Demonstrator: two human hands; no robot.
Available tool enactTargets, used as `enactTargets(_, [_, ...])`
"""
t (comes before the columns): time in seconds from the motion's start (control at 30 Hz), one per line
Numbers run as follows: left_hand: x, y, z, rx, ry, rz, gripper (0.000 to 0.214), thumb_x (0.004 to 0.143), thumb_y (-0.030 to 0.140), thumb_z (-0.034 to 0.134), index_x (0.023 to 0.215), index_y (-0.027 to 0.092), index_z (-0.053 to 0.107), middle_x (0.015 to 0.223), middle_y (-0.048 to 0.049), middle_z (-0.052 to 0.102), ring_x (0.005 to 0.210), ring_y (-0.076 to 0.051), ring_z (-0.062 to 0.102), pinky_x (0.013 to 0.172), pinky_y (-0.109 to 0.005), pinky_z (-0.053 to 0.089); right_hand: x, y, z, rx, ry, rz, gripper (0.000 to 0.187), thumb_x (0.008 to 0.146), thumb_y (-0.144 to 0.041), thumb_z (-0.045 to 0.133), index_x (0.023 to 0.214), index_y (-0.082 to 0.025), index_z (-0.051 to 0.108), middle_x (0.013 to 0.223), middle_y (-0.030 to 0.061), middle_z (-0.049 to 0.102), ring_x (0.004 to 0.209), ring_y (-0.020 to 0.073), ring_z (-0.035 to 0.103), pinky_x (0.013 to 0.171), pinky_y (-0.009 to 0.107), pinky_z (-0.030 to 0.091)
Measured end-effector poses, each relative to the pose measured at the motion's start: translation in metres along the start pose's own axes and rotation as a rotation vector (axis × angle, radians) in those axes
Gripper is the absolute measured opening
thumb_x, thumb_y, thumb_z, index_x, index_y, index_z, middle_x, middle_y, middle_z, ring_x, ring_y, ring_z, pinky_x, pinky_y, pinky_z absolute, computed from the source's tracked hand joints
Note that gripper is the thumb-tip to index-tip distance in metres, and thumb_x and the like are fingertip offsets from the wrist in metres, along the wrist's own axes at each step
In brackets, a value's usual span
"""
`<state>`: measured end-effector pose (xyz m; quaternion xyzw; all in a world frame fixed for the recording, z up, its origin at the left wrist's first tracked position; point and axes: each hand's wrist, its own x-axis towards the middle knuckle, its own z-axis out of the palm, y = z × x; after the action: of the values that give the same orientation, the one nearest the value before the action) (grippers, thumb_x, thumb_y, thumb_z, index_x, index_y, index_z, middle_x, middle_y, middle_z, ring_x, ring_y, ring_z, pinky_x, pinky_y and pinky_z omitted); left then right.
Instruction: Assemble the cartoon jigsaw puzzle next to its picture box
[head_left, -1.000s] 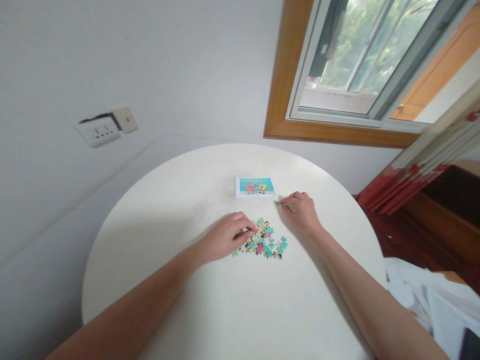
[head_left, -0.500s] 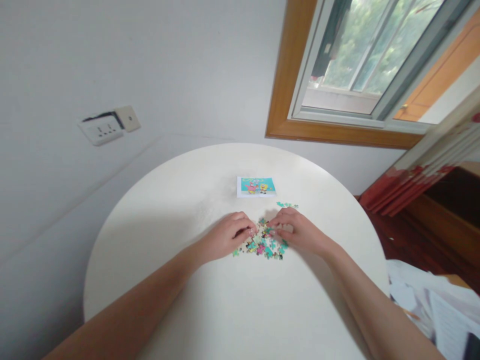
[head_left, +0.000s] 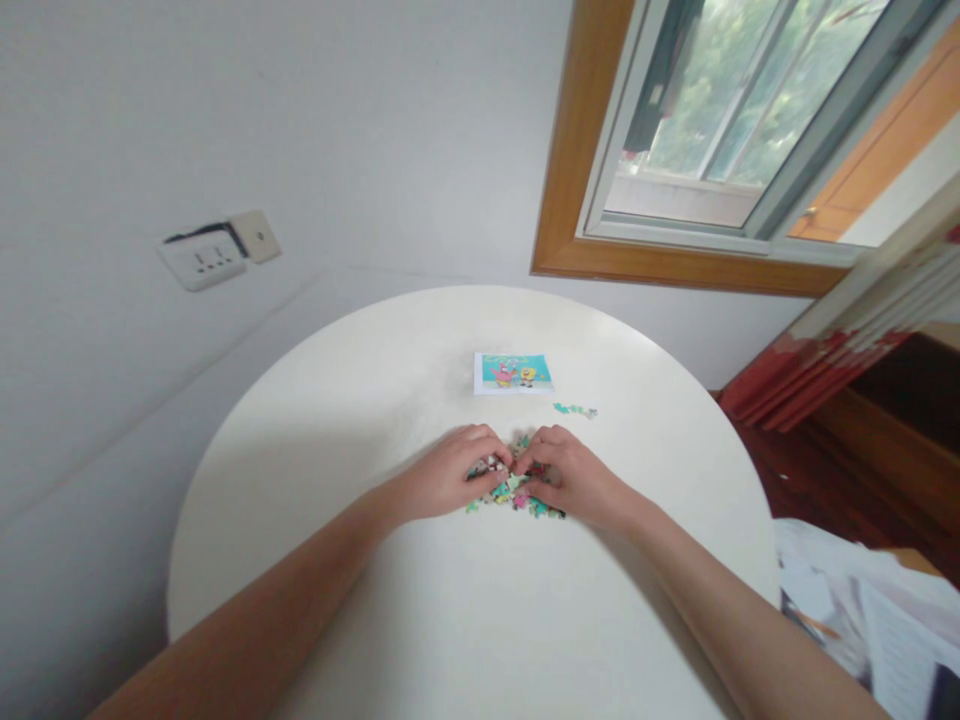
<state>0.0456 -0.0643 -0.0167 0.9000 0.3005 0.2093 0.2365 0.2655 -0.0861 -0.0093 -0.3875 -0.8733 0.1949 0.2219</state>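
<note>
A small heap of jigsaw puzzle pieces (head_left: 514, 484), mostly turquoise, pale yellow and pink, lies between my two hands. My left hand (head_left: 457, 470) rests at the heap's left side, thumb and curved fingers apart, with pieces showing between them. On the other side, my right hand (head_left: 574, 474) arches over the heap with its thumb apart from the bent fingers. The fingertips of both hands almost meet above the pieces. Under the right palm, some pieces are hidden. A short joined strip of puzzle pieces (head_left: 576, 410) lies beyond the right hand.
A picture card (head_left: 516, 374) with two cartoon figures on turquoise lies farther back on the round white table (head_left: 300, 450). Behind it stand the wall and a wood-framed window (head_left: 551, 200). Papers (head_left: 862, 600) are piled low at the right, past the table edge.
My right hand has moved left and slightly nearer over the heap, uncovering the strip. My left thumb has come away from its fingers, with pieces visible between.
</note>
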Motion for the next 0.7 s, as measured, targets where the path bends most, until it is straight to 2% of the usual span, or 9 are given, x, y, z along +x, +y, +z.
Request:
enactTargets(0.17, [0.0006, -0.0029, 0.0003, -0.025, 0.002, 0.014, 0.017, 0.092, 0.026, 0.048, 0.096, 0.020, 0.063, 0.092, -0.0046, 0.060, 0.092, -0.017, 0.055, 0.084, -0.028, 0.042, 0.0008, 0.0002, 0.0031, 0.045, -0.002, 0.003, 0.007, 0.074, -0.014, 0.070, 0.078, -0.020, 0.067, 0.077, 0.0016, 0.059, 0.080, 0.0158, 0.054, 0.079, 0.029, 0.040])
enactTargets(0.3, [-0.0004, -0.0056, 0.0014, -0.027, 0.008, 0.016, 0.016, 0.091, 0.028, 0.050, 0.098, 0.020, 0.063, 0.093, -0.0045, 0.061, 0.091, -0.017, 0.055, 0.084, -0.028, 0.042, 0.0010, 0.0004, 0.0042, 0.003, 0.005, 0.009, 0.019, 0.074, -0.019, 0.072, 0.092, -0.020, 0.067, 0.080, 0.0022, 0.061, 0.080, 0.0168, 0.054, 0.079, 0.031, 0.040])
enactTargets(0.43, [-0.0003, -0.0039, 0.0001, -0.013, -0.005, 0.009, 0.016, 0.092, 0.026, 0.049, 0.098, 0.020, 0.062, 0.091, -0.0044, 0.060, 0.092, -0.017, 0.055, 0.084, -0.028, 0.042, 0.0002, 0.0013, 0.0040, -0.008, 0.000, 0.007, 0.018, 0.074, -0.020, 0.072, 0.091, -0.020, 0.067, 0.081, 0.0028, 0.060, 0.081, 0.0171, 0.054, 0.078, 0.031, 0.040])
enactTargets(0.57, [0.0004, -0.0022, -0.0010, -0.003, -0.005, 0.016, 0.015, 0.092, 0.025, 0.048, 0.097, 0.020, 0.062, 0.091, -0.0042, 0.060, 0.091, -0.018, 0.055, 0.083, -0.028, 0.042, 0.0002, -0.0018, 0.0048, 0.060, 0.022, 0.004, 0.011, 0.072, -0.018, 0.071, 0.081, -0.019, 0.064, 0.078, 0.0010, 0.060, 0.079, 0.0156, 0.054, 0.078, 0.029, 0.040])
enactTargets(0.7, [-0.0002, -0.0036, 0.0004, -0.003, 0.001, 0.008, 0.016, 0.091, 0.027, 0.049, 0.097, 0.020, 0.062, 0.091, -0.0047, 0.061, 0.090, -0.018, 0.055, 0.082, -0.028, 0.043, 0.0011, 0.0010, 0.0002, 0.258, 0.048, 0.133, 0.007, 0.075, -0.023, 0.068, 0.074, -0.019, 0.062, 0.071, -0.0013, 0.061, 0.071, 0.0130, 0.055, 0.068, 0.025, 0.041])
